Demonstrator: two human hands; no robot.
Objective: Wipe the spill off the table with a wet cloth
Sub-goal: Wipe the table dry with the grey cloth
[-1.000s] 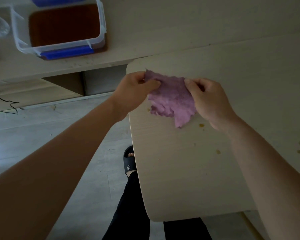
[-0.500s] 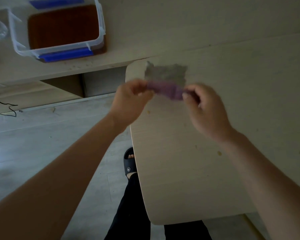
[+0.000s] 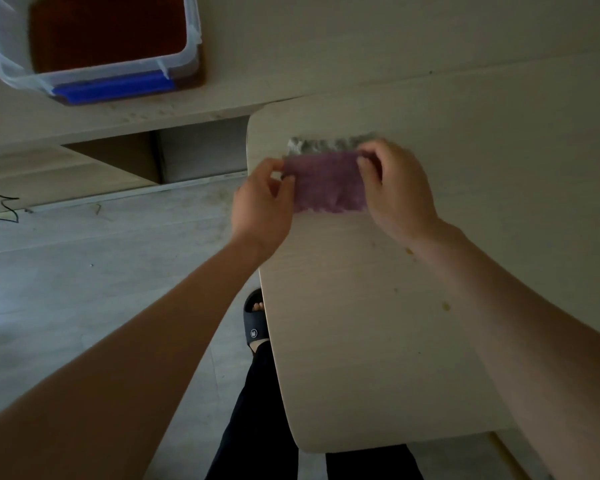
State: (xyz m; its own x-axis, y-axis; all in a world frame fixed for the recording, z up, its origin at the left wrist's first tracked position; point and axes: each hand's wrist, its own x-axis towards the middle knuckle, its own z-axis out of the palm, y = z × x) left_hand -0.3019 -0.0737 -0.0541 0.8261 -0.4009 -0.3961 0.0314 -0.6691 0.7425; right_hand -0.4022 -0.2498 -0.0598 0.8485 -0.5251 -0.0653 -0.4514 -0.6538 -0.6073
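Note:
A purple cloth (image 3: 328, 183) with a grey underside is stretched between both hands just above the far left corner of the pale wooden table (image 3: 378, 358). My left hand (image 3: 260, 206) pinches its left edge and my right hand (image 3: 395, 192) pinches its right edge. The grey side shows as a strip folded over along the top. Small yellowish spill spots (image 3: 445, 305) dot the tabletop near my right forearm, with one more spot (image 3: 408, 250) beside the wrist.
A clear plastic container (image 3: 94, 46) with blue clips and a brown inside stands on the counter at the far left. Grey floor lies to the left of the table. My sandalled foot (image 3: 255, 322) sits by the table's left edge.
The crumpled cloth has been spread and folded between my hands. It now hangs as a flat purple rectangle with the grey strip on top, a little farther from me.

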